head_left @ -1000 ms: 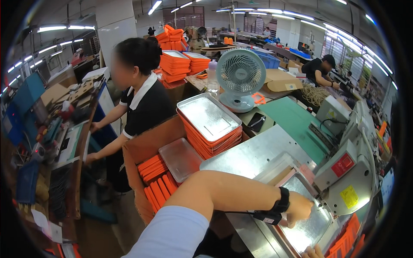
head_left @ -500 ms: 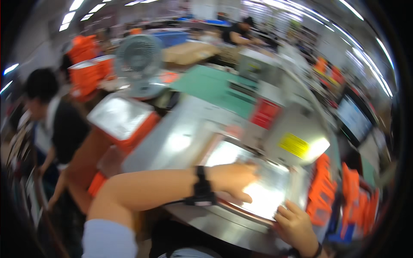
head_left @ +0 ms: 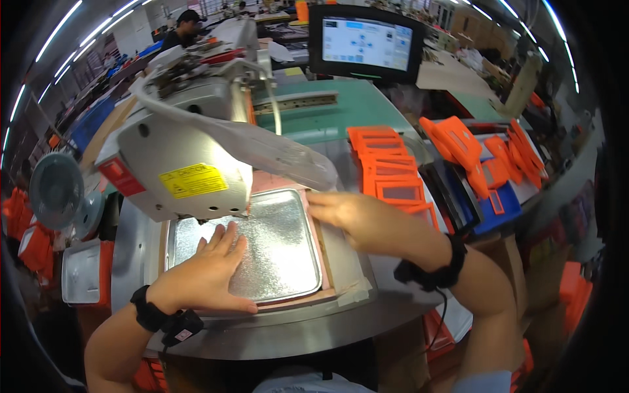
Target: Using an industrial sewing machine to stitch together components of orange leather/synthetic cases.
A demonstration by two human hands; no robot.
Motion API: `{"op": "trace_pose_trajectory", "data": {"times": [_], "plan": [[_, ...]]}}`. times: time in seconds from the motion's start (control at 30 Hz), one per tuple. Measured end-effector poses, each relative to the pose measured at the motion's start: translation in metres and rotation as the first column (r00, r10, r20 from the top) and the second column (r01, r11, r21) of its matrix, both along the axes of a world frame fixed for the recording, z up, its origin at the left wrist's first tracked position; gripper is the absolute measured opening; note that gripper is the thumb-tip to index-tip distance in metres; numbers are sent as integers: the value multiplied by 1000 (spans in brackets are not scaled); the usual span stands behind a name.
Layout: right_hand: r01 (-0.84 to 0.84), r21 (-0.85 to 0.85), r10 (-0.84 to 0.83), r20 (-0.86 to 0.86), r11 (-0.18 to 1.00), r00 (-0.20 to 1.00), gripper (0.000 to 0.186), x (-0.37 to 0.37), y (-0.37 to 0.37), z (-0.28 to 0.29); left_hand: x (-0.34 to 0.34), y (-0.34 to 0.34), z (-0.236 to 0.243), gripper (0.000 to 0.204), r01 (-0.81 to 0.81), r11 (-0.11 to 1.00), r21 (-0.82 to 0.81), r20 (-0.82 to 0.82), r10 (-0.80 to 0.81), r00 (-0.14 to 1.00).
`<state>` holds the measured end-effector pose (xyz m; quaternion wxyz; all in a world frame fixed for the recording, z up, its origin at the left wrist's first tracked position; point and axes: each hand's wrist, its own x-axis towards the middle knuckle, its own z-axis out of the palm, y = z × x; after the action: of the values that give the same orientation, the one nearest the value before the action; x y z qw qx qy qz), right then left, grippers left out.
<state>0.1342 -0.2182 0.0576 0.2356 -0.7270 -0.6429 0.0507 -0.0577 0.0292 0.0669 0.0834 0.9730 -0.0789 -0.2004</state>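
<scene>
A silver, shallow rectangular tray (head_left: 278, 252) with a textured metallic face lies in a pink-edged holder (head_left: 328, 288) under the head of a grey machine (head_left: 177, 150) with yellow and red labels. My left hand (head_left: 213, 268) is open, fingers spread across the left and lower part of the tray. My right hand (head_left: 354, 219) is open too, fingers stretched out at the holder's right edge beside the tray's upper corner. Both wrists wear black bands with small devices and cables.
A screen (head_left: 360, 44) stands behind a green board. Orange frames (head_left: 386, 164) and cases lie at right, near a blue bin (head_left: 495, 216). A fan (head_left: 56, 190) and an orange stack topped with a silver tray (head_left: 82, 272) are at left. A co-worker (head_left: 180, 36) sits behind the machine.
The view has swung to the right onto the machine and screen. My right hand has moved up the tray's right edge; my left hand has spread out on the tray's left part.
</scene>
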Motion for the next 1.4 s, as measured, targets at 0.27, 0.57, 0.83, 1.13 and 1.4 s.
{"op": "trace_pose_trajectory", "data": {"times": [0.27, 0.57, 0.83, 1.13, 1.4], "plan": [[-8, -71, 20, 171, 997, 985, 21, 13, 20, -9, 2, 4, 3, 128, -23, 998, -56, -53, 20, 998], [-90, -56, 97, 122, 994, 988, 44, -4, 16, -6, -1, 9, 1, 124, -24, 995, -94, -42, 20, 999], [11, -367, 76, 220, 930, 973, 64, -18, 28, 12, -1, 9, -2, 120, -65, 992, -111, -16, 63, 998], [115, -610, 111, 320, 784, 941, 96, -31, 41, 32, 8, -8, 4, 128, -204, 978, -47, -181, 192, 965], [173, -630, 106, 380, 757, 919, 124, -35, 40, 37, 7, -15, -2, 129, -243, 969, -33, -165, 235, 958]]}}
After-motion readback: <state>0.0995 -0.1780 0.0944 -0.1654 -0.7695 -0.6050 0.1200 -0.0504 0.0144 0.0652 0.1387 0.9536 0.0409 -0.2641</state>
